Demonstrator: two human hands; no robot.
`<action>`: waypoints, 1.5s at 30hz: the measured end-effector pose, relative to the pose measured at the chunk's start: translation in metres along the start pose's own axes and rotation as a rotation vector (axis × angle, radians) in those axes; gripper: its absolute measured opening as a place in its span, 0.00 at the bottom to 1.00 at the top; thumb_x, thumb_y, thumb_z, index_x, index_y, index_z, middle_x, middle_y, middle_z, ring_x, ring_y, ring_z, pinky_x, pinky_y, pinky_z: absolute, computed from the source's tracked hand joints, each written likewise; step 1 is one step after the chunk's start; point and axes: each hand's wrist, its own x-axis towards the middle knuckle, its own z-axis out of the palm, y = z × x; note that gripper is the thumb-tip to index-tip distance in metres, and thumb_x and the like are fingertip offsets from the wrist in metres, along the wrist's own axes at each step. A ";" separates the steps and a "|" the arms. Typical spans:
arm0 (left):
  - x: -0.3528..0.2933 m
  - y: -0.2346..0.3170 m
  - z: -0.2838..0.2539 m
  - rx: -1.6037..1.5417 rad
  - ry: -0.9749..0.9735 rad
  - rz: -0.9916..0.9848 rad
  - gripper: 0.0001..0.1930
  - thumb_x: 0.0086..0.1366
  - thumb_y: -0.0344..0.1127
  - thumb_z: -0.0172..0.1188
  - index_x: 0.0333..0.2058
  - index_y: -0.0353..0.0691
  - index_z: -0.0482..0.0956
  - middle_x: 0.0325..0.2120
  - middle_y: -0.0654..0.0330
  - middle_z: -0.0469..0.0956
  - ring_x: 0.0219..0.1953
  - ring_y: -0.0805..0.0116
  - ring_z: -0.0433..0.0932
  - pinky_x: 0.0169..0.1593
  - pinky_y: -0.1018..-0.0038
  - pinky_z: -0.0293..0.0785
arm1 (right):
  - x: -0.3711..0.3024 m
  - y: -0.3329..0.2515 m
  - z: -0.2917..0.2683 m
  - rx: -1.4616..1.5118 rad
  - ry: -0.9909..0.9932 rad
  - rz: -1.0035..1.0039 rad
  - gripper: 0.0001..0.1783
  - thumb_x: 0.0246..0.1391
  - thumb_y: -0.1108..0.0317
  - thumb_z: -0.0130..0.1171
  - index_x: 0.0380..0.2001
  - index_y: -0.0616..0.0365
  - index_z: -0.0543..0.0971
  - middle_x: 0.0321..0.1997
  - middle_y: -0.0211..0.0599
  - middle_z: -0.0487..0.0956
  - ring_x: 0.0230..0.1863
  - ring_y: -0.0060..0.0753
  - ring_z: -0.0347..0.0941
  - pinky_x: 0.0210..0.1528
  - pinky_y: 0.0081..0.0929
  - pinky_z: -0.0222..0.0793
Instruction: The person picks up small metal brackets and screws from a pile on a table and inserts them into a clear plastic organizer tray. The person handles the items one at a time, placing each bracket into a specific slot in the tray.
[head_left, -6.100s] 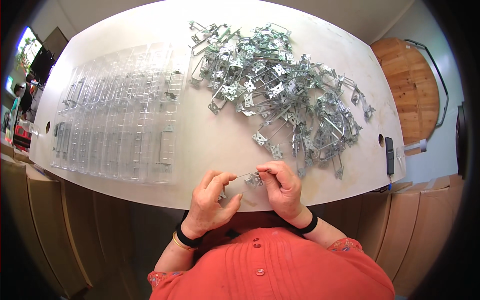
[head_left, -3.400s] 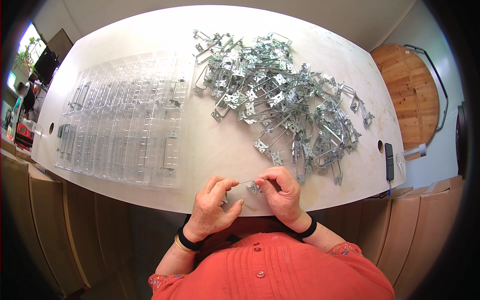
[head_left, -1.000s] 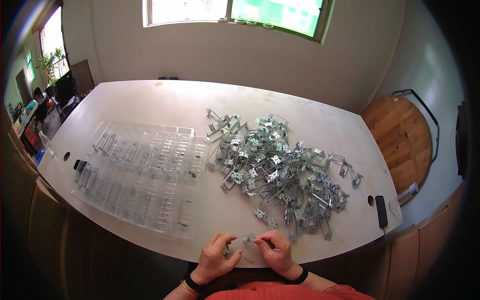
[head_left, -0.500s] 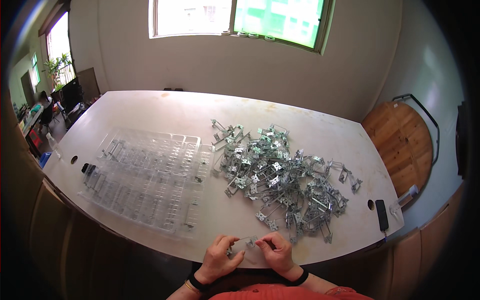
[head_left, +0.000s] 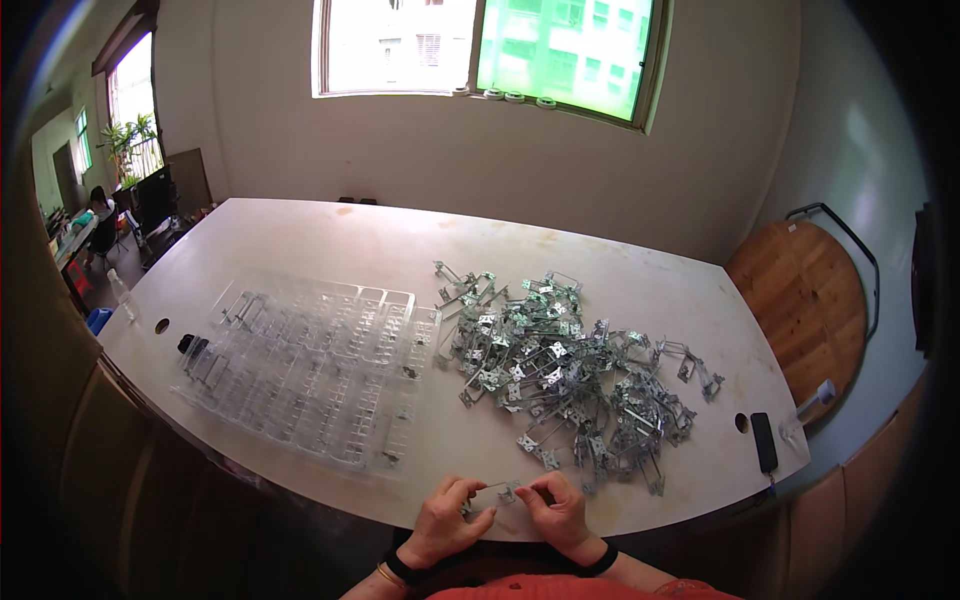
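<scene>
Between my two hands, just over the table's front edge, is a small silvery metal bracket (head_left: 507, 494) with a thin wire frame. My left hand (head_left: 446, 519) is curled around its left end, thumb and fingers gripping it. The fingertips of my right hand (head_left: 558, 513) pinch at its right end; fine details there are too small to make out. Beyond my hands lies a loose heap of similar metal brackets (head_left: 550, 365). To the left, clear plastic compartment trays (head_left: 372, 458) lie overlapping, with brackets in some of their compartments.
Everything rests on a white table (head_left: 330, 225) with curved-looking edges. A black elongated object (head_left: 763, 442) and a clear bottle (head_left: 792, 432) are at its right end. Another clear bottle (head_left: 121, 292) stands at the left edge. A round wooden tabletop (head_left: 800, 300) leans by the right wall.
The view has tilted up a little, so the scene sits lower in the picture. Both hands stay on the bracket, which has turned slightly between my fingers.
</scene>
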 end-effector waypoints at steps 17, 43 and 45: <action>0.001 0.006 -0.002 -0.003 -0.015 -0.006 0.20 0.57 0.34 0.78 0.47 0.35 0.84 0.36 0.54 0.81 0.35 0.62 0.82 0.40 0.68 0.81 | -0.001 0.000 0.001 0.018 0.058 -0.031 0.12 0.61 0.66 0.76 0.34 0.57 0.81 0.30 0.38 0.79 0.28 0.36 0.78 0.30 0.32 0.72; 0.021 0.000 0.004 -0.422 -0.112 -0.486 0.25 0.70 0.32 0.68 0.62 0.30 0.73 0.38 0.59 0.82 0.32 0.77 0.80 0.37 0.77 0.80 | -0.007 -0.004 -0.005 0.138 -0.139 0.035 0.09 0.65 0.66 0.73 0.40 0.58 0.83 0.31 0.33 0.87 0.31 0.20 0.82 0.34 0.23 0.76; 0.020 -0.005 0.009 -0.434 -0.059 -0.502 0.25 0.70 0.31 0.67 0.61 0.29 0.73 0.36 0.59 0.82 0.31 0.77 0.80 0.36 0.77 0.80 | -0.006 -0.004 -0.005 0.134 -0.139 0.013 0.09 0.65 0.66 0.73 0.40 0.58 0.83 0.31 0.33 0.87 0.32 0.20 0.82 0.34 0.24 0.77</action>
